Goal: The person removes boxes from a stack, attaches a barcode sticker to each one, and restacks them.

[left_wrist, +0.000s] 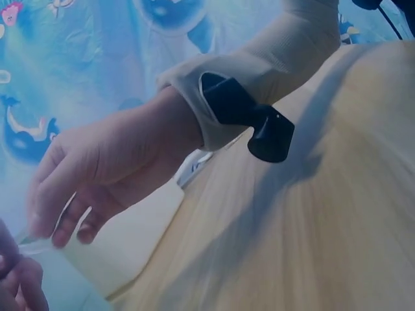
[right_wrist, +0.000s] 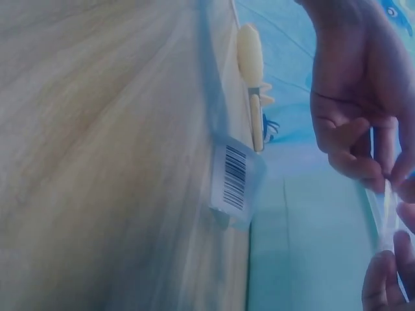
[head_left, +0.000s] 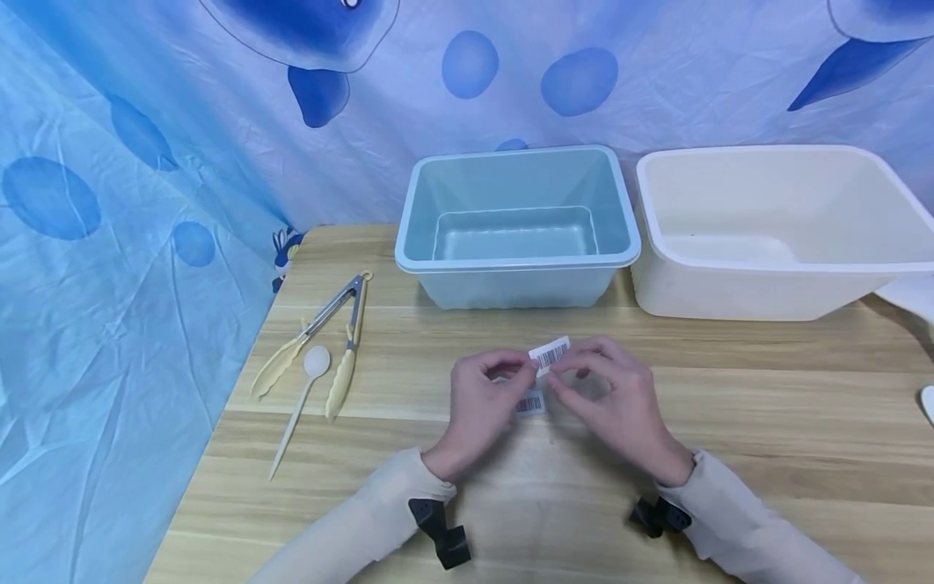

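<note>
Both hands meet over the middle of the table. Between them is a small white barcode label (head_left: 550, 355), tilted and seen edge-on as a thin clear-white strip in the right wrist view. My left hand (head_left: 481, 405) pinches its left end between thumb and fingers. At the other end, the thumb and fingertips of my right hand (head_left: 616, 397) pinch its lower right corner. A second barcode label (right_wrist: 235, 178), on a see-through packet, lies on the tabletop beneath the hands. The left fingers partly cover this packet in the head view.
Cream-tipped tongs (head_left: 343, 324) and a white spoon (head_left: 317, 362) lie at the left. A light blue bin (head_left: 511, 284) stands at the back, beside a white bin (head_left: 730, 292). Part of a white object (head_left: 928, 401) shows at the right edge. A patterned curtain (head_left: 131, 284) borders the table.
</note>
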